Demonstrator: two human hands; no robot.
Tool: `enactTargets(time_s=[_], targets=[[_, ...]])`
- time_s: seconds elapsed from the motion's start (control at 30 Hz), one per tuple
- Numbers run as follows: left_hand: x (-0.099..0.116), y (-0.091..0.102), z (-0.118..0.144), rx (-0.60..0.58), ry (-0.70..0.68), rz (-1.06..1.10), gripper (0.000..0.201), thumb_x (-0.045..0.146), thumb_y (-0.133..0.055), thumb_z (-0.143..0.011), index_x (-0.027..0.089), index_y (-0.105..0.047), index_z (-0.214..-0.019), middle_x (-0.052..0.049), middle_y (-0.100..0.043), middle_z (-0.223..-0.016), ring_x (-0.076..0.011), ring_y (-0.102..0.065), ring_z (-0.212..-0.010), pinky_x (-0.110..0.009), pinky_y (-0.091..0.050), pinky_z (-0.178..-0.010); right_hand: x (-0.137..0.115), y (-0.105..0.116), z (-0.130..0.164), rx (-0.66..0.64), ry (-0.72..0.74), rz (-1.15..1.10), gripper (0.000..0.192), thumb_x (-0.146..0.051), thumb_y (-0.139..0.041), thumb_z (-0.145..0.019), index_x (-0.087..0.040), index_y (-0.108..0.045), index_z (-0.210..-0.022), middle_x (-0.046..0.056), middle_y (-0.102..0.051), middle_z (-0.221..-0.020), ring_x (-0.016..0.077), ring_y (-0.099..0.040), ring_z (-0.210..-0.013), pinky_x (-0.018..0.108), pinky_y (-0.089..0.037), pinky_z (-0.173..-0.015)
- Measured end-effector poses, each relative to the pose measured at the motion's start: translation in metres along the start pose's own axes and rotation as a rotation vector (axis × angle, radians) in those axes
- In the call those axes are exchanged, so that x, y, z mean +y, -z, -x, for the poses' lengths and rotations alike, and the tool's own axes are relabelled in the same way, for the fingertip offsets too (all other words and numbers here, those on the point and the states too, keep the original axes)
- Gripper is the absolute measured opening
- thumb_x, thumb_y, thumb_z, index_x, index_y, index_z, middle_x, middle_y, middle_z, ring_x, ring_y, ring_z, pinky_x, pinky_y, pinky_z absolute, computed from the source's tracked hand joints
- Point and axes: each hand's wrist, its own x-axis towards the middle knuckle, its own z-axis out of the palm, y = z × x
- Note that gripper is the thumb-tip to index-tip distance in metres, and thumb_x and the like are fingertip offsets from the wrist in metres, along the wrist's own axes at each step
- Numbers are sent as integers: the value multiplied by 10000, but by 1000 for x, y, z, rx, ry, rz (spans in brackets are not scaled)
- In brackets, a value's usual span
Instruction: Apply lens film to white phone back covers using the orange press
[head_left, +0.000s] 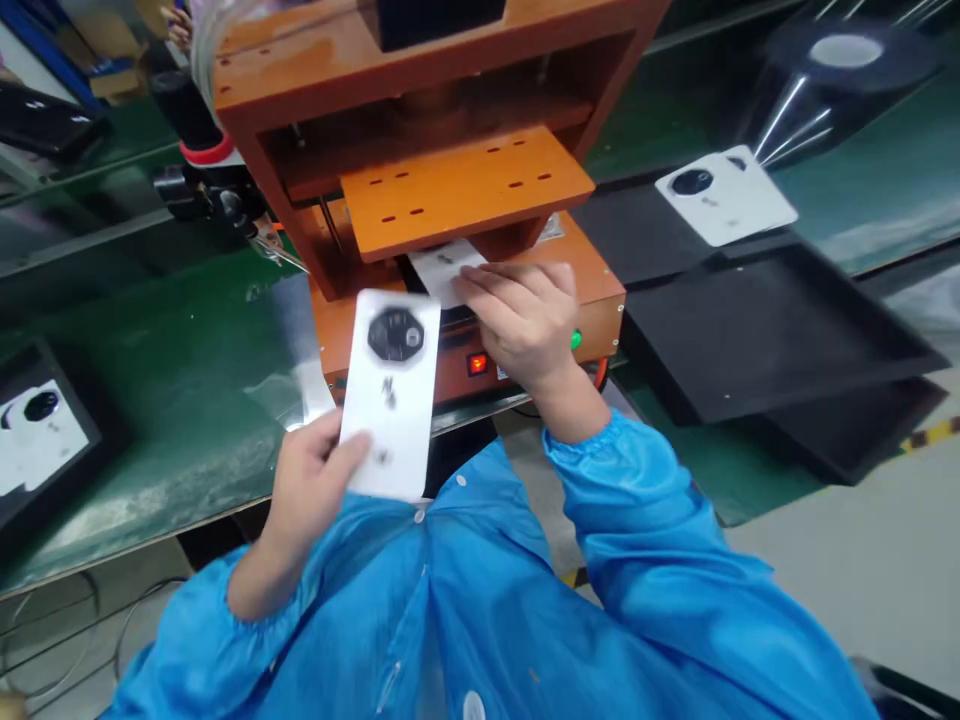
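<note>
My left hand [311, 480] grips the lower left edge of a white phone back cover [401, 420] with a dark octagonal camera window and dark marks below it. The cover is held up in front of an orange press machine [540, 310]. My right hand [525, 310] has its fingers closed at the edge of another white cover [442, 268], which lies partly beneath the machine's raised orange plate [465, 190]. The plate hides the far part of that cover.
Right of the machine, white covers [731, 205] lie near black trays [780, 320]. More white covers [45, 435] sit in a black tray at far left. A clear film [296, 340] lies left of the press. A roll of film [847, 60] stands at the back right.
</note>
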Motion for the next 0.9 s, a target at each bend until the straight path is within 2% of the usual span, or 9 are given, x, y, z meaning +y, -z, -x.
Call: enactTargets(time_s=[0.07,0.13,0.27,0.37,0.47,0.53,0.6,0.77,0.9], targets=[[-16,14,24,-97,-52,-144,271,393,-694,-910,188,-723,-735,-5,-659,-621,-148,-564,-528,-254,-418,-514,-2,0,-12,-181,-3,-96,376,-201,-467,-1103,-283,-801,-1256,52,-807,-1278,262,-709,-1202,487,-509,-1029],[-29,19,36,-190,-113,-242,350,402,-667,-929,188,-654,-652,-4,-606,-575,-138,-528,-506,-257,-399,-514,-1,3,-21,-297,-4,-153,372,-210,-474,-1092,-272,-809,-1242,53,-802,-1278,275,-696,-1203,504,-530,-1048],[-49,15,41,-298,-162,-279,420,412,-578,-1000,198,-588,-639,-24,-602,-603,-140,-535,-544,-263,-420,-545,9,18,-30,-414,-12,-254,297,-270,-573,-1050,-276,-818,-1218,21,-798,-1272,272,-710,-1210,490,-547,-1097],[-57,10,40,-328,-270,-261,397,339,-545,-1030,200,-557,-658,-15,-577,-609,-130,-532,-558,-253,-413,-552,19,30,-36,-510,11,-341,277,-328,-658,-1008,-279,-820,-1228,19,-799,-1262,267,-722,-1213,470,-554,-1121],[-60,6,39,-354,-393,-256,379,257,-540,-1028,207,-494,-655,12,-506,-585,-117,-489,-555,-250,-379,-549,22,28,-42,-487,-43,-308,305,-402,-682,-1012,-265,-806,-1256,55,-777,-1310,304,-688,-1276,512,-529,-1140],[-62,4,37,-379,-422,-266,358,233,-540,-1026,208,-494,-671,12,-510,-599,-120,-494,-571,-256,-384,-560,21,20,-45,-410,-136,-229,372,-443,-684,-1023,-239,-769,-1323,101,-743,-1371,343,-647,-1328,555,-486,-1159],[-64,3,36,-405,-418,-277,345,232,-539,-1028,207,-513,-685,3,-533,-620,-127,-514,-589,-265,-402,-576,17,10,-45,-387,-191,-172,451,-483,-688,-1024,-217,-721,-1386,128,-718,-1408,369,-619,-1357,586,-444,-1171],[-66,3,37,-403,-404,-274,350,237,-540,-1022,211,-526,-673,-2,-535,-623,-137,-516,-593,-280,-396,-578,18,6,-46,-502,-142,-140,492,-519,-704,-1007,-249,-677,-1418,105,-698,-1460,369,-607,-1382,597,-395,-1190],[-68,4,39,-413,-406,-263,355,238,-545,-1013,214,-521,-660,2,-525,-617,-135,-501,-588,-281,-383,-577,36,-3,-58,-556,-126,-178,465,-612,-711,-992,-231,-737,-1258,89,-761,-1294,355,-642,-1317,563,-402,-1199]])
